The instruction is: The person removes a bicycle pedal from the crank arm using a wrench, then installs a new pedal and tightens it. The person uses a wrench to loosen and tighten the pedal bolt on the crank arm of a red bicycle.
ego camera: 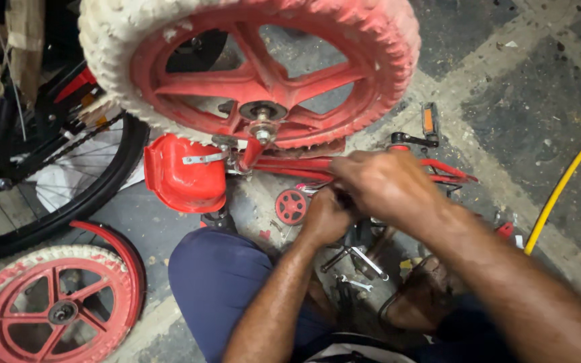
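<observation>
Nearest the person, just below the hands, a few loose spanners (361,265) lie on the floor between the knees. The left hand (324,216) is curled shut around a dark tool handle (342,199), and the right hand (388,181) lies over it with fingers bent down onto the red bike frame (290,166); whether that hand truly grips the tube or only presses on it I cannot tell. The frame lies upturned directly under both hands, running away to their left. It looks stiff painted metal, light for a bike of this small size, likely dusty and a little slick, so the bare tube near the hands seems the surest hold. Left of the hands sit a small red cog-like disc (291,206) and a red mudguard (181,176). Beyond them stands the mounted red wheel (250,67) with its pale knobbly tyre; a pedal (429,121) lies beyond the right hand
</observation>
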The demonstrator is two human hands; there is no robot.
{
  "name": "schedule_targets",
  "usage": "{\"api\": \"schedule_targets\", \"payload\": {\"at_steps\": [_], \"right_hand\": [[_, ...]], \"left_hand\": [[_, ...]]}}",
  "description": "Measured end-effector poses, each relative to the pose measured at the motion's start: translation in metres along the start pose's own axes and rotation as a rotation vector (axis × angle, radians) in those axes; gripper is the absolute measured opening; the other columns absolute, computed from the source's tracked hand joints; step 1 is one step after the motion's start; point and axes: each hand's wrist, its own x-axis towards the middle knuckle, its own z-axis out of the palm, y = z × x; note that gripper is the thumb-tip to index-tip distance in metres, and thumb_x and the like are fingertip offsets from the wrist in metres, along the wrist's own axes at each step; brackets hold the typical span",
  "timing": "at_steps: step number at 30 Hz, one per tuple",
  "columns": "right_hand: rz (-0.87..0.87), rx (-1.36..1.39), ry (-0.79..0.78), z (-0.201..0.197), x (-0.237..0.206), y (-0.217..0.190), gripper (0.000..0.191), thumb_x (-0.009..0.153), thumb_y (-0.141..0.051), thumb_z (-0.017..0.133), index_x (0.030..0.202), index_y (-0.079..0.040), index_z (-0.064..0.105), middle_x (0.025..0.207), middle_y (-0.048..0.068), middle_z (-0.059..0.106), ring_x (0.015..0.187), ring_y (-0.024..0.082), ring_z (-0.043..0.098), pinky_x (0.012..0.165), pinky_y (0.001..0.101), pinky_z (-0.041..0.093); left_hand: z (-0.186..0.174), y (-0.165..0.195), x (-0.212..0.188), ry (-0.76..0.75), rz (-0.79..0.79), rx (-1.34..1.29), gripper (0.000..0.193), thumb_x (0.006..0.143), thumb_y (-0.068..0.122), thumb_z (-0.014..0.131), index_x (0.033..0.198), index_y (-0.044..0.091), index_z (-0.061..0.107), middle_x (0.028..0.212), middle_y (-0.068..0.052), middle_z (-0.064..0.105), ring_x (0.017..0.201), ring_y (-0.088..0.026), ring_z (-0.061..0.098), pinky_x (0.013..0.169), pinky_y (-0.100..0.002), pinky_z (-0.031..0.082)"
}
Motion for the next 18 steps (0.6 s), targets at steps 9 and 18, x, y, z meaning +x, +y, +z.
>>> {"api": "schedule_targets", "payload": {"at_steps": [9,18], "right_hand": [[0.440,-0.148,-0.291,0.030,-0.108,0.053,0.025,0.072,-0.007,0.072,0.095,-0.015,0.072,0.081,0.013,0.073,0.075,0.036,0.071,0.064,0.0505,0.055],[0.678,0.061,0.087,0.091,-0.157,0.037,0.020,0.089,-0.022,0.071,0.106,-0.011,0.069,0.090,0.015,0.074,0.083,0.037,0.072,0.070,0.0506,0.056]], "left_hand": [[-0.006,0.028,-0.003,-0.043,-0.054,-0.155,0.051,0.078,0.012,0.083,0.125,0.010,0.064,0.112,-0.008,0.075,0.102,-0.019,0.070,0.085,-0.034,0.057],[-0.007,0.032,-0.005,-0.031,0.042,-0.196,0.050,0.078,0.009,0.083,0.125,0.009,0.065,0.119,-0.008,0.071,0.113,-0.017,0.065,0.090,-0.031,0.056]]}}
